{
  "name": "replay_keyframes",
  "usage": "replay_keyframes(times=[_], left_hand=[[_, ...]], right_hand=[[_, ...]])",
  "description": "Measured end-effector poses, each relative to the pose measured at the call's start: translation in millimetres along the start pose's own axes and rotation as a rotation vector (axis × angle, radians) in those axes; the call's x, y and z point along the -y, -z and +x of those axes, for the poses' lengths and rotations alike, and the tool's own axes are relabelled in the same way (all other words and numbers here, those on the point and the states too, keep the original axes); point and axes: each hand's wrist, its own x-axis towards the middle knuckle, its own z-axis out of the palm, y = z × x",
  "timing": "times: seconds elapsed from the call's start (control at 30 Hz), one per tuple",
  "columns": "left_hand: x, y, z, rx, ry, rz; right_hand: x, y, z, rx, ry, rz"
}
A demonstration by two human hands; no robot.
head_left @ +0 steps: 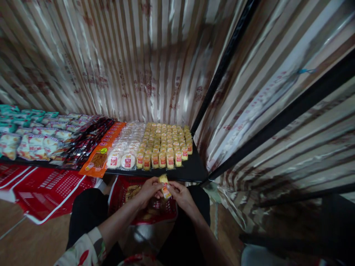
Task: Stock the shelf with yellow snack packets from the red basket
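Observation:
Between my two hands is a small yellow snack pack (164, 186) with a red and white label. My left hand (151, 189) pinches its left side, and my right hand (179, 194) grips its right side. The pack is held above a red plastic basket (116, 192) between my knees. Inside the basket lie more yellowish packs (132, 192), partly hidden by my left arm. Just beyond my hands, rows of similar yellow packs (162, 160) stand at the right end of a black shelf (177, 173).
Left of the yellow packs are round white packs (128, 161), an orange bag (100, 155), dark red packets (85, 142) and several white and green bags (39, 142). Red baskets (50, 188) lie at left. Black rack posts (224, 68) and striped sheeting (124, 66) bound the shelf.

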Motion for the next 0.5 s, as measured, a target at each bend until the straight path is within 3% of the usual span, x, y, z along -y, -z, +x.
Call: replay_keyframes(times=[0.3, 0.5], left_hand=[[-15, -27.5, 13, -0.074, -0.021, -0.195], [-7, -45.4, 16, 0.006, -0.038, -0.414]], right_hand=[[2, 12, -4, -0.172, -0.030, 0.164], [13, 23, 3, -0.404, 0.025, 0.357]])
